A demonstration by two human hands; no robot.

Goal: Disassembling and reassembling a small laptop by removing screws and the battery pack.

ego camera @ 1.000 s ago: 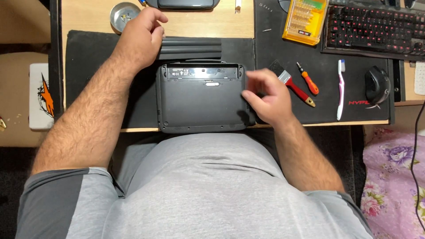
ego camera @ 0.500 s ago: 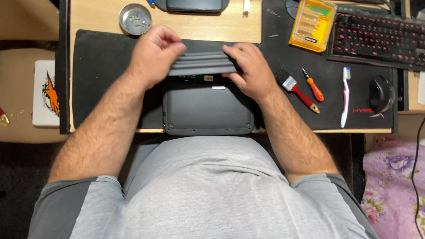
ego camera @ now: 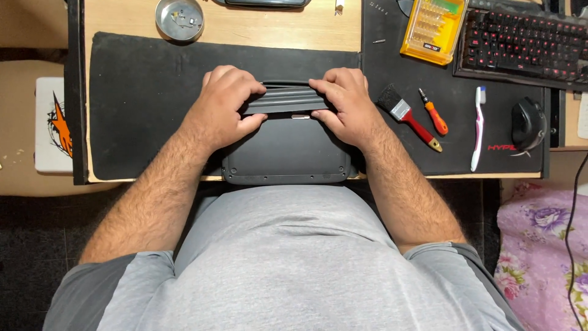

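Note:
A dark grey laptop [ego camera: 286, 153] lies bottom-up on a black mat [ego camera: 141, 104] at the desk's near edge. Along its far edge sits a long dark ribbed battery bar [ego camera: 286, 99]. My left hand [ego camera: 223, 104] grips the bar's left end, thumb below and fingers on top. My right hand [ego camera: 343, 101] grips the bar's right end the same way. Both hands hide the bar's ends and the laptop's far corners.
To the right on a black desk pad lie a red-handled brush [ego camera: 407, 116], a small orange screwdriver [ego camera: 433, 113] and a white toothbrush [ego camera: 478, 129]. A yellow bit case [ego camera: 432, 27], keyboard [ego camera: 520, 40] and mouse [ego camera: 527, 122] sit further right. A round metal dish [ego camera: 179, 17] is at the back.
My left hand came back from the far mat and my right hand left the laptop's right edge. Both hands now hold the battery bar against the laptop's far edge.

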